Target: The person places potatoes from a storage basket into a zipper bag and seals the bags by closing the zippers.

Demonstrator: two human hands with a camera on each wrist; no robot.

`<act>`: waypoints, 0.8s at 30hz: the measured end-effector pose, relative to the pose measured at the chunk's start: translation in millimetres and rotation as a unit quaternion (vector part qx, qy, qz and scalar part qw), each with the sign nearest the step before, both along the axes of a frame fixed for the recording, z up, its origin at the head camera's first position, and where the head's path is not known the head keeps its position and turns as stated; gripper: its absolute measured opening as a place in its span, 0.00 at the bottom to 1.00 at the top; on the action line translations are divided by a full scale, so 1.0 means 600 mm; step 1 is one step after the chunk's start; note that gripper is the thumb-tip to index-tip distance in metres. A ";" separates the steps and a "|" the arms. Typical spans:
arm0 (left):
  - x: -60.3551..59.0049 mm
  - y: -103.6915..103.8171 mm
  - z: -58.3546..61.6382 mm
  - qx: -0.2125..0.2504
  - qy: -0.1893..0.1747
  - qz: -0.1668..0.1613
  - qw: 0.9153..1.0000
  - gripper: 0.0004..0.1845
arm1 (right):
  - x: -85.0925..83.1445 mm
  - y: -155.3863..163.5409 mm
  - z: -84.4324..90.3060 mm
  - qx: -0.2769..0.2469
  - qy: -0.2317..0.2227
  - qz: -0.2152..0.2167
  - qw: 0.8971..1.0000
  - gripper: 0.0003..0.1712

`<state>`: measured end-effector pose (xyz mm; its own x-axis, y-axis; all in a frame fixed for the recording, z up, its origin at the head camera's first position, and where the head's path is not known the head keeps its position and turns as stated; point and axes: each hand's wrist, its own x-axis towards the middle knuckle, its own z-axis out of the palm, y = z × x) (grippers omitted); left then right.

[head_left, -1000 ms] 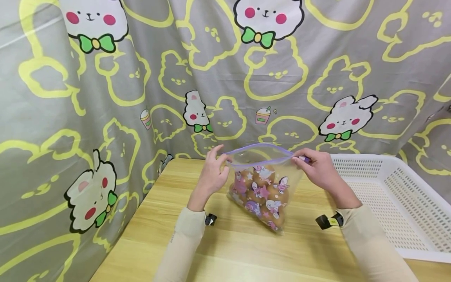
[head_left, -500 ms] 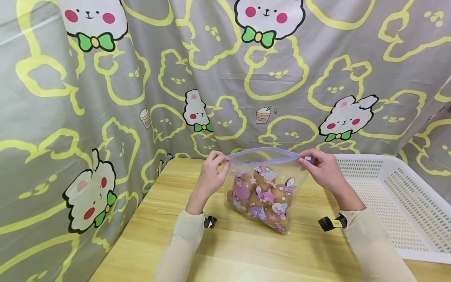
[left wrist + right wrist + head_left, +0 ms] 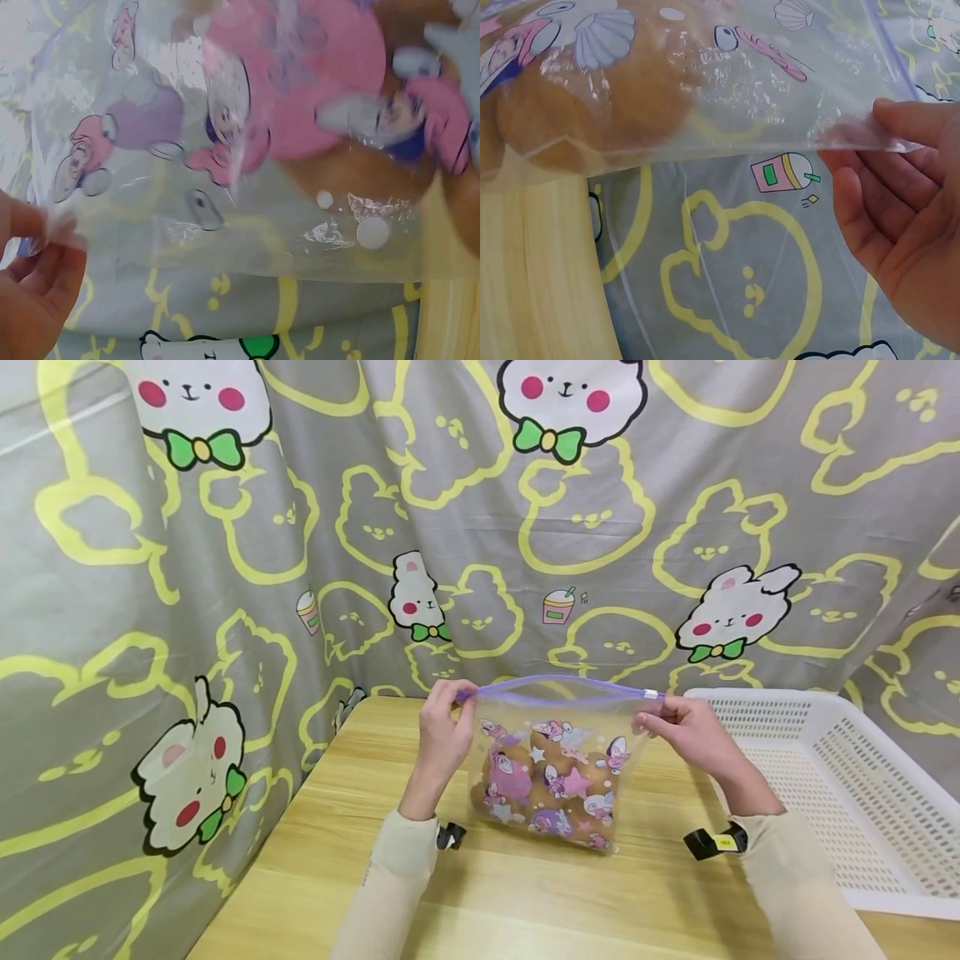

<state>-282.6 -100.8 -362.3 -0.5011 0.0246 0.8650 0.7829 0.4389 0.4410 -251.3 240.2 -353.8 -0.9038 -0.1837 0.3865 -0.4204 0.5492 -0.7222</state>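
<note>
Both hands are grasping the zip bag [image 3: 551, 760] by its top corners: left hand [image 3: 442, 735] pinches the left end of the purple zip strip, right hand [image 3: 686, 735] pinches the right end by the slider. The bag stands upright on the wooden desk [image 3: 525, 893], bottom resting on it, between the two hands. Inside are round brown lumps behind cartoon prints. The right wrist view shows the thumb and fingers [image 3: 900, 127] clamped on the clear plastic edge, which the head view can't really resolve. A white basket [image 3: 825, 777] sits to the bag's right, a bunny curtain [image 3: 225, 568] behind it.
</note>
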 end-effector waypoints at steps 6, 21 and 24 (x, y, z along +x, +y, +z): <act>0.000 -0.011 0.013 0.040 -0.011 -0.002 0.999 0.05 | 0.000 0.002 0.003 0.021 0.026 -0.022 0.999 0.11; 0.020 0.007 0.054 -0.153 -0.059 0.208 0.964 0.06 | 0.014 -0.031 0.021 -0.097 0.074 0.029 0.992 0.11; 0.027 0.029 0.065 -0.256 -0.051 0.278 0.924 0.09 | 0.017 -0.038 0.027 -0.115 0.078 0.037 0.990 0.10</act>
